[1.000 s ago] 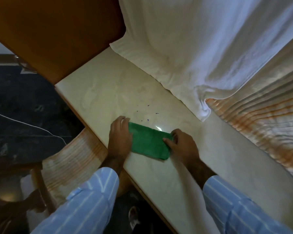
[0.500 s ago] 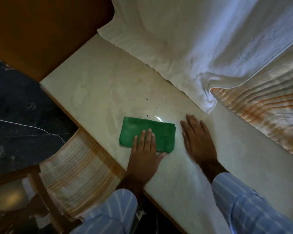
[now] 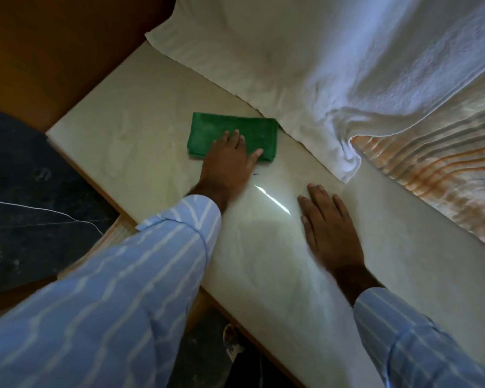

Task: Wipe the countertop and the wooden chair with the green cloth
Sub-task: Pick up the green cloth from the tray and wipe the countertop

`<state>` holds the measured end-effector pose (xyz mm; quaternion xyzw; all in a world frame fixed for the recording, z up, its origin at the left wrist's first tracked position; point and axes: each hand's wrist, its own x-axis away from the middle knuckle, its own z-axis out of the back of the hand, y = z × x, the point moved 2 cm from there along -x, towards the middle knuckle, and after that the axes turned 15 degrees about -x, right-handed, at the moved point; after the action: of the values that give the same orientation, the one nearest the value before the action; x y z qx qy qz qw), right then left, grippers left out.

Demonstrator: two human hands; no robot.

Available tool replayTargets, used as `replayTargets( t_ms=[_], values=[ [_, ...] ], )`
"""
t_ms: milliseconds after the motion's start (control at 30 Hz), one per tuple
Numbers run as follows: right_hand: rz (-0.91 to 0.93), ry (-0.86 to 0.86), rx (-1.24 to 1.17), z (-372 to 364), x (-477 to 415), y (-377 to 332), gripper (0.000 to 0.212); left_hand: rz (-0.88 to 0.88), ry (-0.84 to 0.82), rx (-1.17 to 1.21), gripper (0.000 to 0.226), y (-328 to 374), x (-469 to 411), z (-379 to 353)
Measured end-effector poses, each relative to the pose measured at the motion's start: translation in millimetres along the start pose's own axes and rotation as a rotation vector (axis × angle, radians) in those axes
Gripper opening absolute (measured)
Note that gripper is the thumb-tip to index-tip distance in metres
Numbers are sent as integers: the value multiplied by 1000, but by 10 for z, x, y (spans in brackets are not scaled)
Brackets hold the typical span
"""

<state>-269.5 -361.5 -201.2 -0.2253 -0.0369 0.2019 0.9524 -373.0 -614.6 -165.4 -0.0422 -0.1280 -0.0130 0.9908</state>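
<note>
The folded green cloth point(image 3: 233, 130) lies flat on the pale countertop point(image 3: 140, 152), its far edge touching a white towel. My left hand point(image 3: 228, 163) presses down on the cloth's near half, palm flat and fingers spread over it. My right hand point(image 3: 329, 228) rests flat on the bare countertop to the right of the cloth, holding nothing. A thin bright streak of light point(image 3: 272, 203) falls on the counter between the two hands. The wooden chair is not clearly seen.
A white towel point(image 3: 305, 68) hangs down over the counter's far side, beside an orange-striped cloth point(image 3: 443, 180) at the right. A brown wooden panel point(image 3: 53, 43) bounds the counter's left end. Below the edge are dark floor point(image 3: 25, 191) and another striped cloth point(image 3: 115, 233).
My left hand has pushed the green cloth away from me across the counter, up to the white towel's edge. My right hand stays flat on the counter.
</note>
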Motion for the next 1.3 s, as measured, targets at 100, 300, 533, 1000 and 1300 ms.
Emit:
replayTargets(
  t_ms=[100, 300, 533, 1000, 1300],
  values=[
    [24, 34, -2, 6, 13, -14, 45, -24, 34, 25, 65, -41, 74, -25],
    [11, 24, -27, 50, 7, -55, 45, -59, 45, 68, 60, 75, 758, -189],
    [-26, 3, -20, 90, 20, -116, 45, -114, -23, 152, 63, 120, 1980, -401],
    [-93, 26, 77, -50, 61, -279, 60, -30, 49, 63, 67, -122, 1292, -335],
    [-101, 32, 56, -9, 48, -292, 57, 167, 52, 4, 78, -398, 420, -105]
  ],
)
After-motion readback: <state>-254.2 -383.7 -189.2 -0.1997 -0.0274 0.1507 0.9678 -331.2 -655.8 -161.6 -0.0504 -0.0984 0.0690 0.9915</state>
